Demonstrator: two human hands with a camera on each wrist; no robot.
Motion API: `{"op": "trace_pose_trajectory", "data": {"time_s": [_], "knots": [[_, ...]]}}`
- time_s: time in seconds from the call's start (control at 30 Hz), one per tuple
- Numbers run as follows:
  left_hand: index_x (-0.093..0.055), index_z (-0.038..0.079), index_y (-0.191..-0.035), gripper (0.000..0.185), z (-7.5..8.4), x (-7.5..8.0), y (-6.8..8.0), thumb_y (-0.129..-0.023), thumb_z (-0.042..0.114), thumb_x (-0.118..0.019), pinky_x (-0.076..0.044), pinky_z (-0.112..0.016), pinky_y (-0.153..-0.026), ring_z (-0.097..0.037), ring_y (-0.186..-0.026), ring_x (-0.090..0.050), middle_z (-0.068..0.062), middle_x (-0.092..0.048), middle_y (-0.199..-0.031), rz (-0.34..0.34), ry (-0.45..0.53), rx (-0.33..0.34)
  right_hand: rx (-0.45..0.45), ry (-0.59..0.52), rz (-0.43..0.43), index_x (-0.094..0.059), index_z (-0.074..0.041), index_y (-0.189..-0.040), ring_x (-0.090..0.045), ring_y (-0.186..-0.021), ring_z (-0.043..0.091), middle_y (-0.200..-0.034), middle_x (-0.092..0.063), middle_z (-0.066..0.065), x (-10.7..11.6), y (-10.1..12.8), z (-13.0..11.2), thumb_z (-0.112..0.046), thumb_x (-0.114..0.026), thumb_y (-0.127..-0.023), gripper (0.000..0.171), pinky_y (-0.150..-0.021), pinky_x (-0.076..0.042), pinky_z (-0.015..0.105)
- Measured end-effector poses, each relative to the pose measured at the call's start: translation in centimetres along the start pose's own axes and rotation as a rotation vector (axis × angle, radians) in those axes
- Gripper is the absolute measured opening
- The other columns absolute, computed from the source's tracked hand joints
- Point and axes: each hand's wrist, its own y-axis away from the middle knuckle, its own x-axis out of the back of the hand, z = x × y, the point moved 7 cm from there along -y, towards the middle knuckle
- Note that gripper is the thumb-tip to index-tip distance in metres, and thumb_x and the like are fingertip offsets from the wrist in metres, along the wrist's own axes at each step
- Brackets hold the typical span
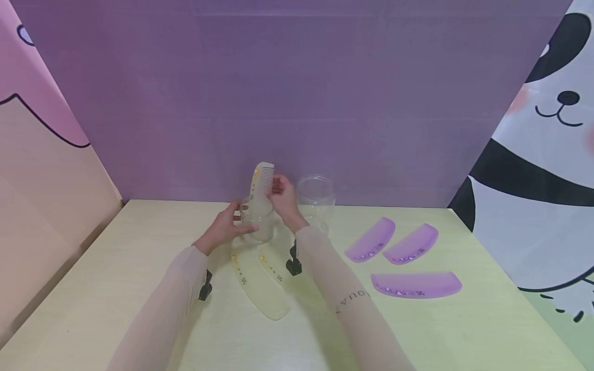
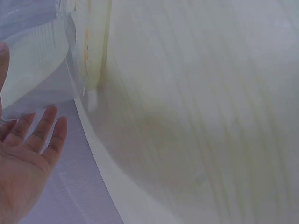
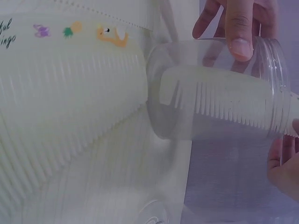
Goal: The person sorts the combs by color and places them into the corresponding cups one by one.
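Yellow comb — writing unreadable

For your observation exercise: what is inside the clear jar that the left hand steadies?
A pale yellow comb stands in the clear jar, teeth-end down, pinched by the right hand. The left hand grips the jar. Whether the comb touches the jar's bottom cannot be seen.

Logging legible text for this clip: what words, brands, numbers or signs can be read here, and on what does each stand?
"QUAX", partly legible, on the right forearm sleeve.
"...ful" over "...ingo", cut off by the frame edge, on the yellow comb lying on the table, in the right wrist view.
Small printed marks on the three purple combs and on the yellow comb held in the right hand: too small to read.
No numbers visible.
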Motion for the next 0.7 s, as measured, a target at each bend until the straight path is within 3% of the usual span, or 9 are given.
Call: {"op": "trace_pose_trajectory", "data": {"time_s": [0.2, 0.7], "knots": [[-0.026, 0.008, -0.14, 0.084, -0.3, -0.1, -0.3, -0.075, 0.029, -0.075, -0.046, -0.045, -0.098, -0.039, -0.118, -0.049, -0.019, -0.041, -0.137, 0.001, 0.002, 0.007, -0.059, 0.022, 0.008, -0.049, 0.002, -0.122, -0.055, -0.105, 0.034, -0.115, -0.057, 0.022, 0.0, 1.1, -1.5, 0.02, -0.05, -0.075, 0.05, -0.094, -0.048, 0.038], [-0.024, 0.008, -0.141, 0.083, -0.2, -0.1, -0.1, -0.076, 0.027, -0.074, -0.046, -0.045, -0.098, -0.038, -0.12, -0.047, -0.017, -0.038, -0.138, -0.007, -0.005, 0.03, -0.073, 0.055, 0.041, -0.048, -0.003, -0.123, -0.057, -0.091, 0.026, -0.108, -0.059, 0.021, 0.1, 0.9, -0.1, 0.019, -0.05, -0.074, 0.054, -0.082, -0.052, 0.028]]}}
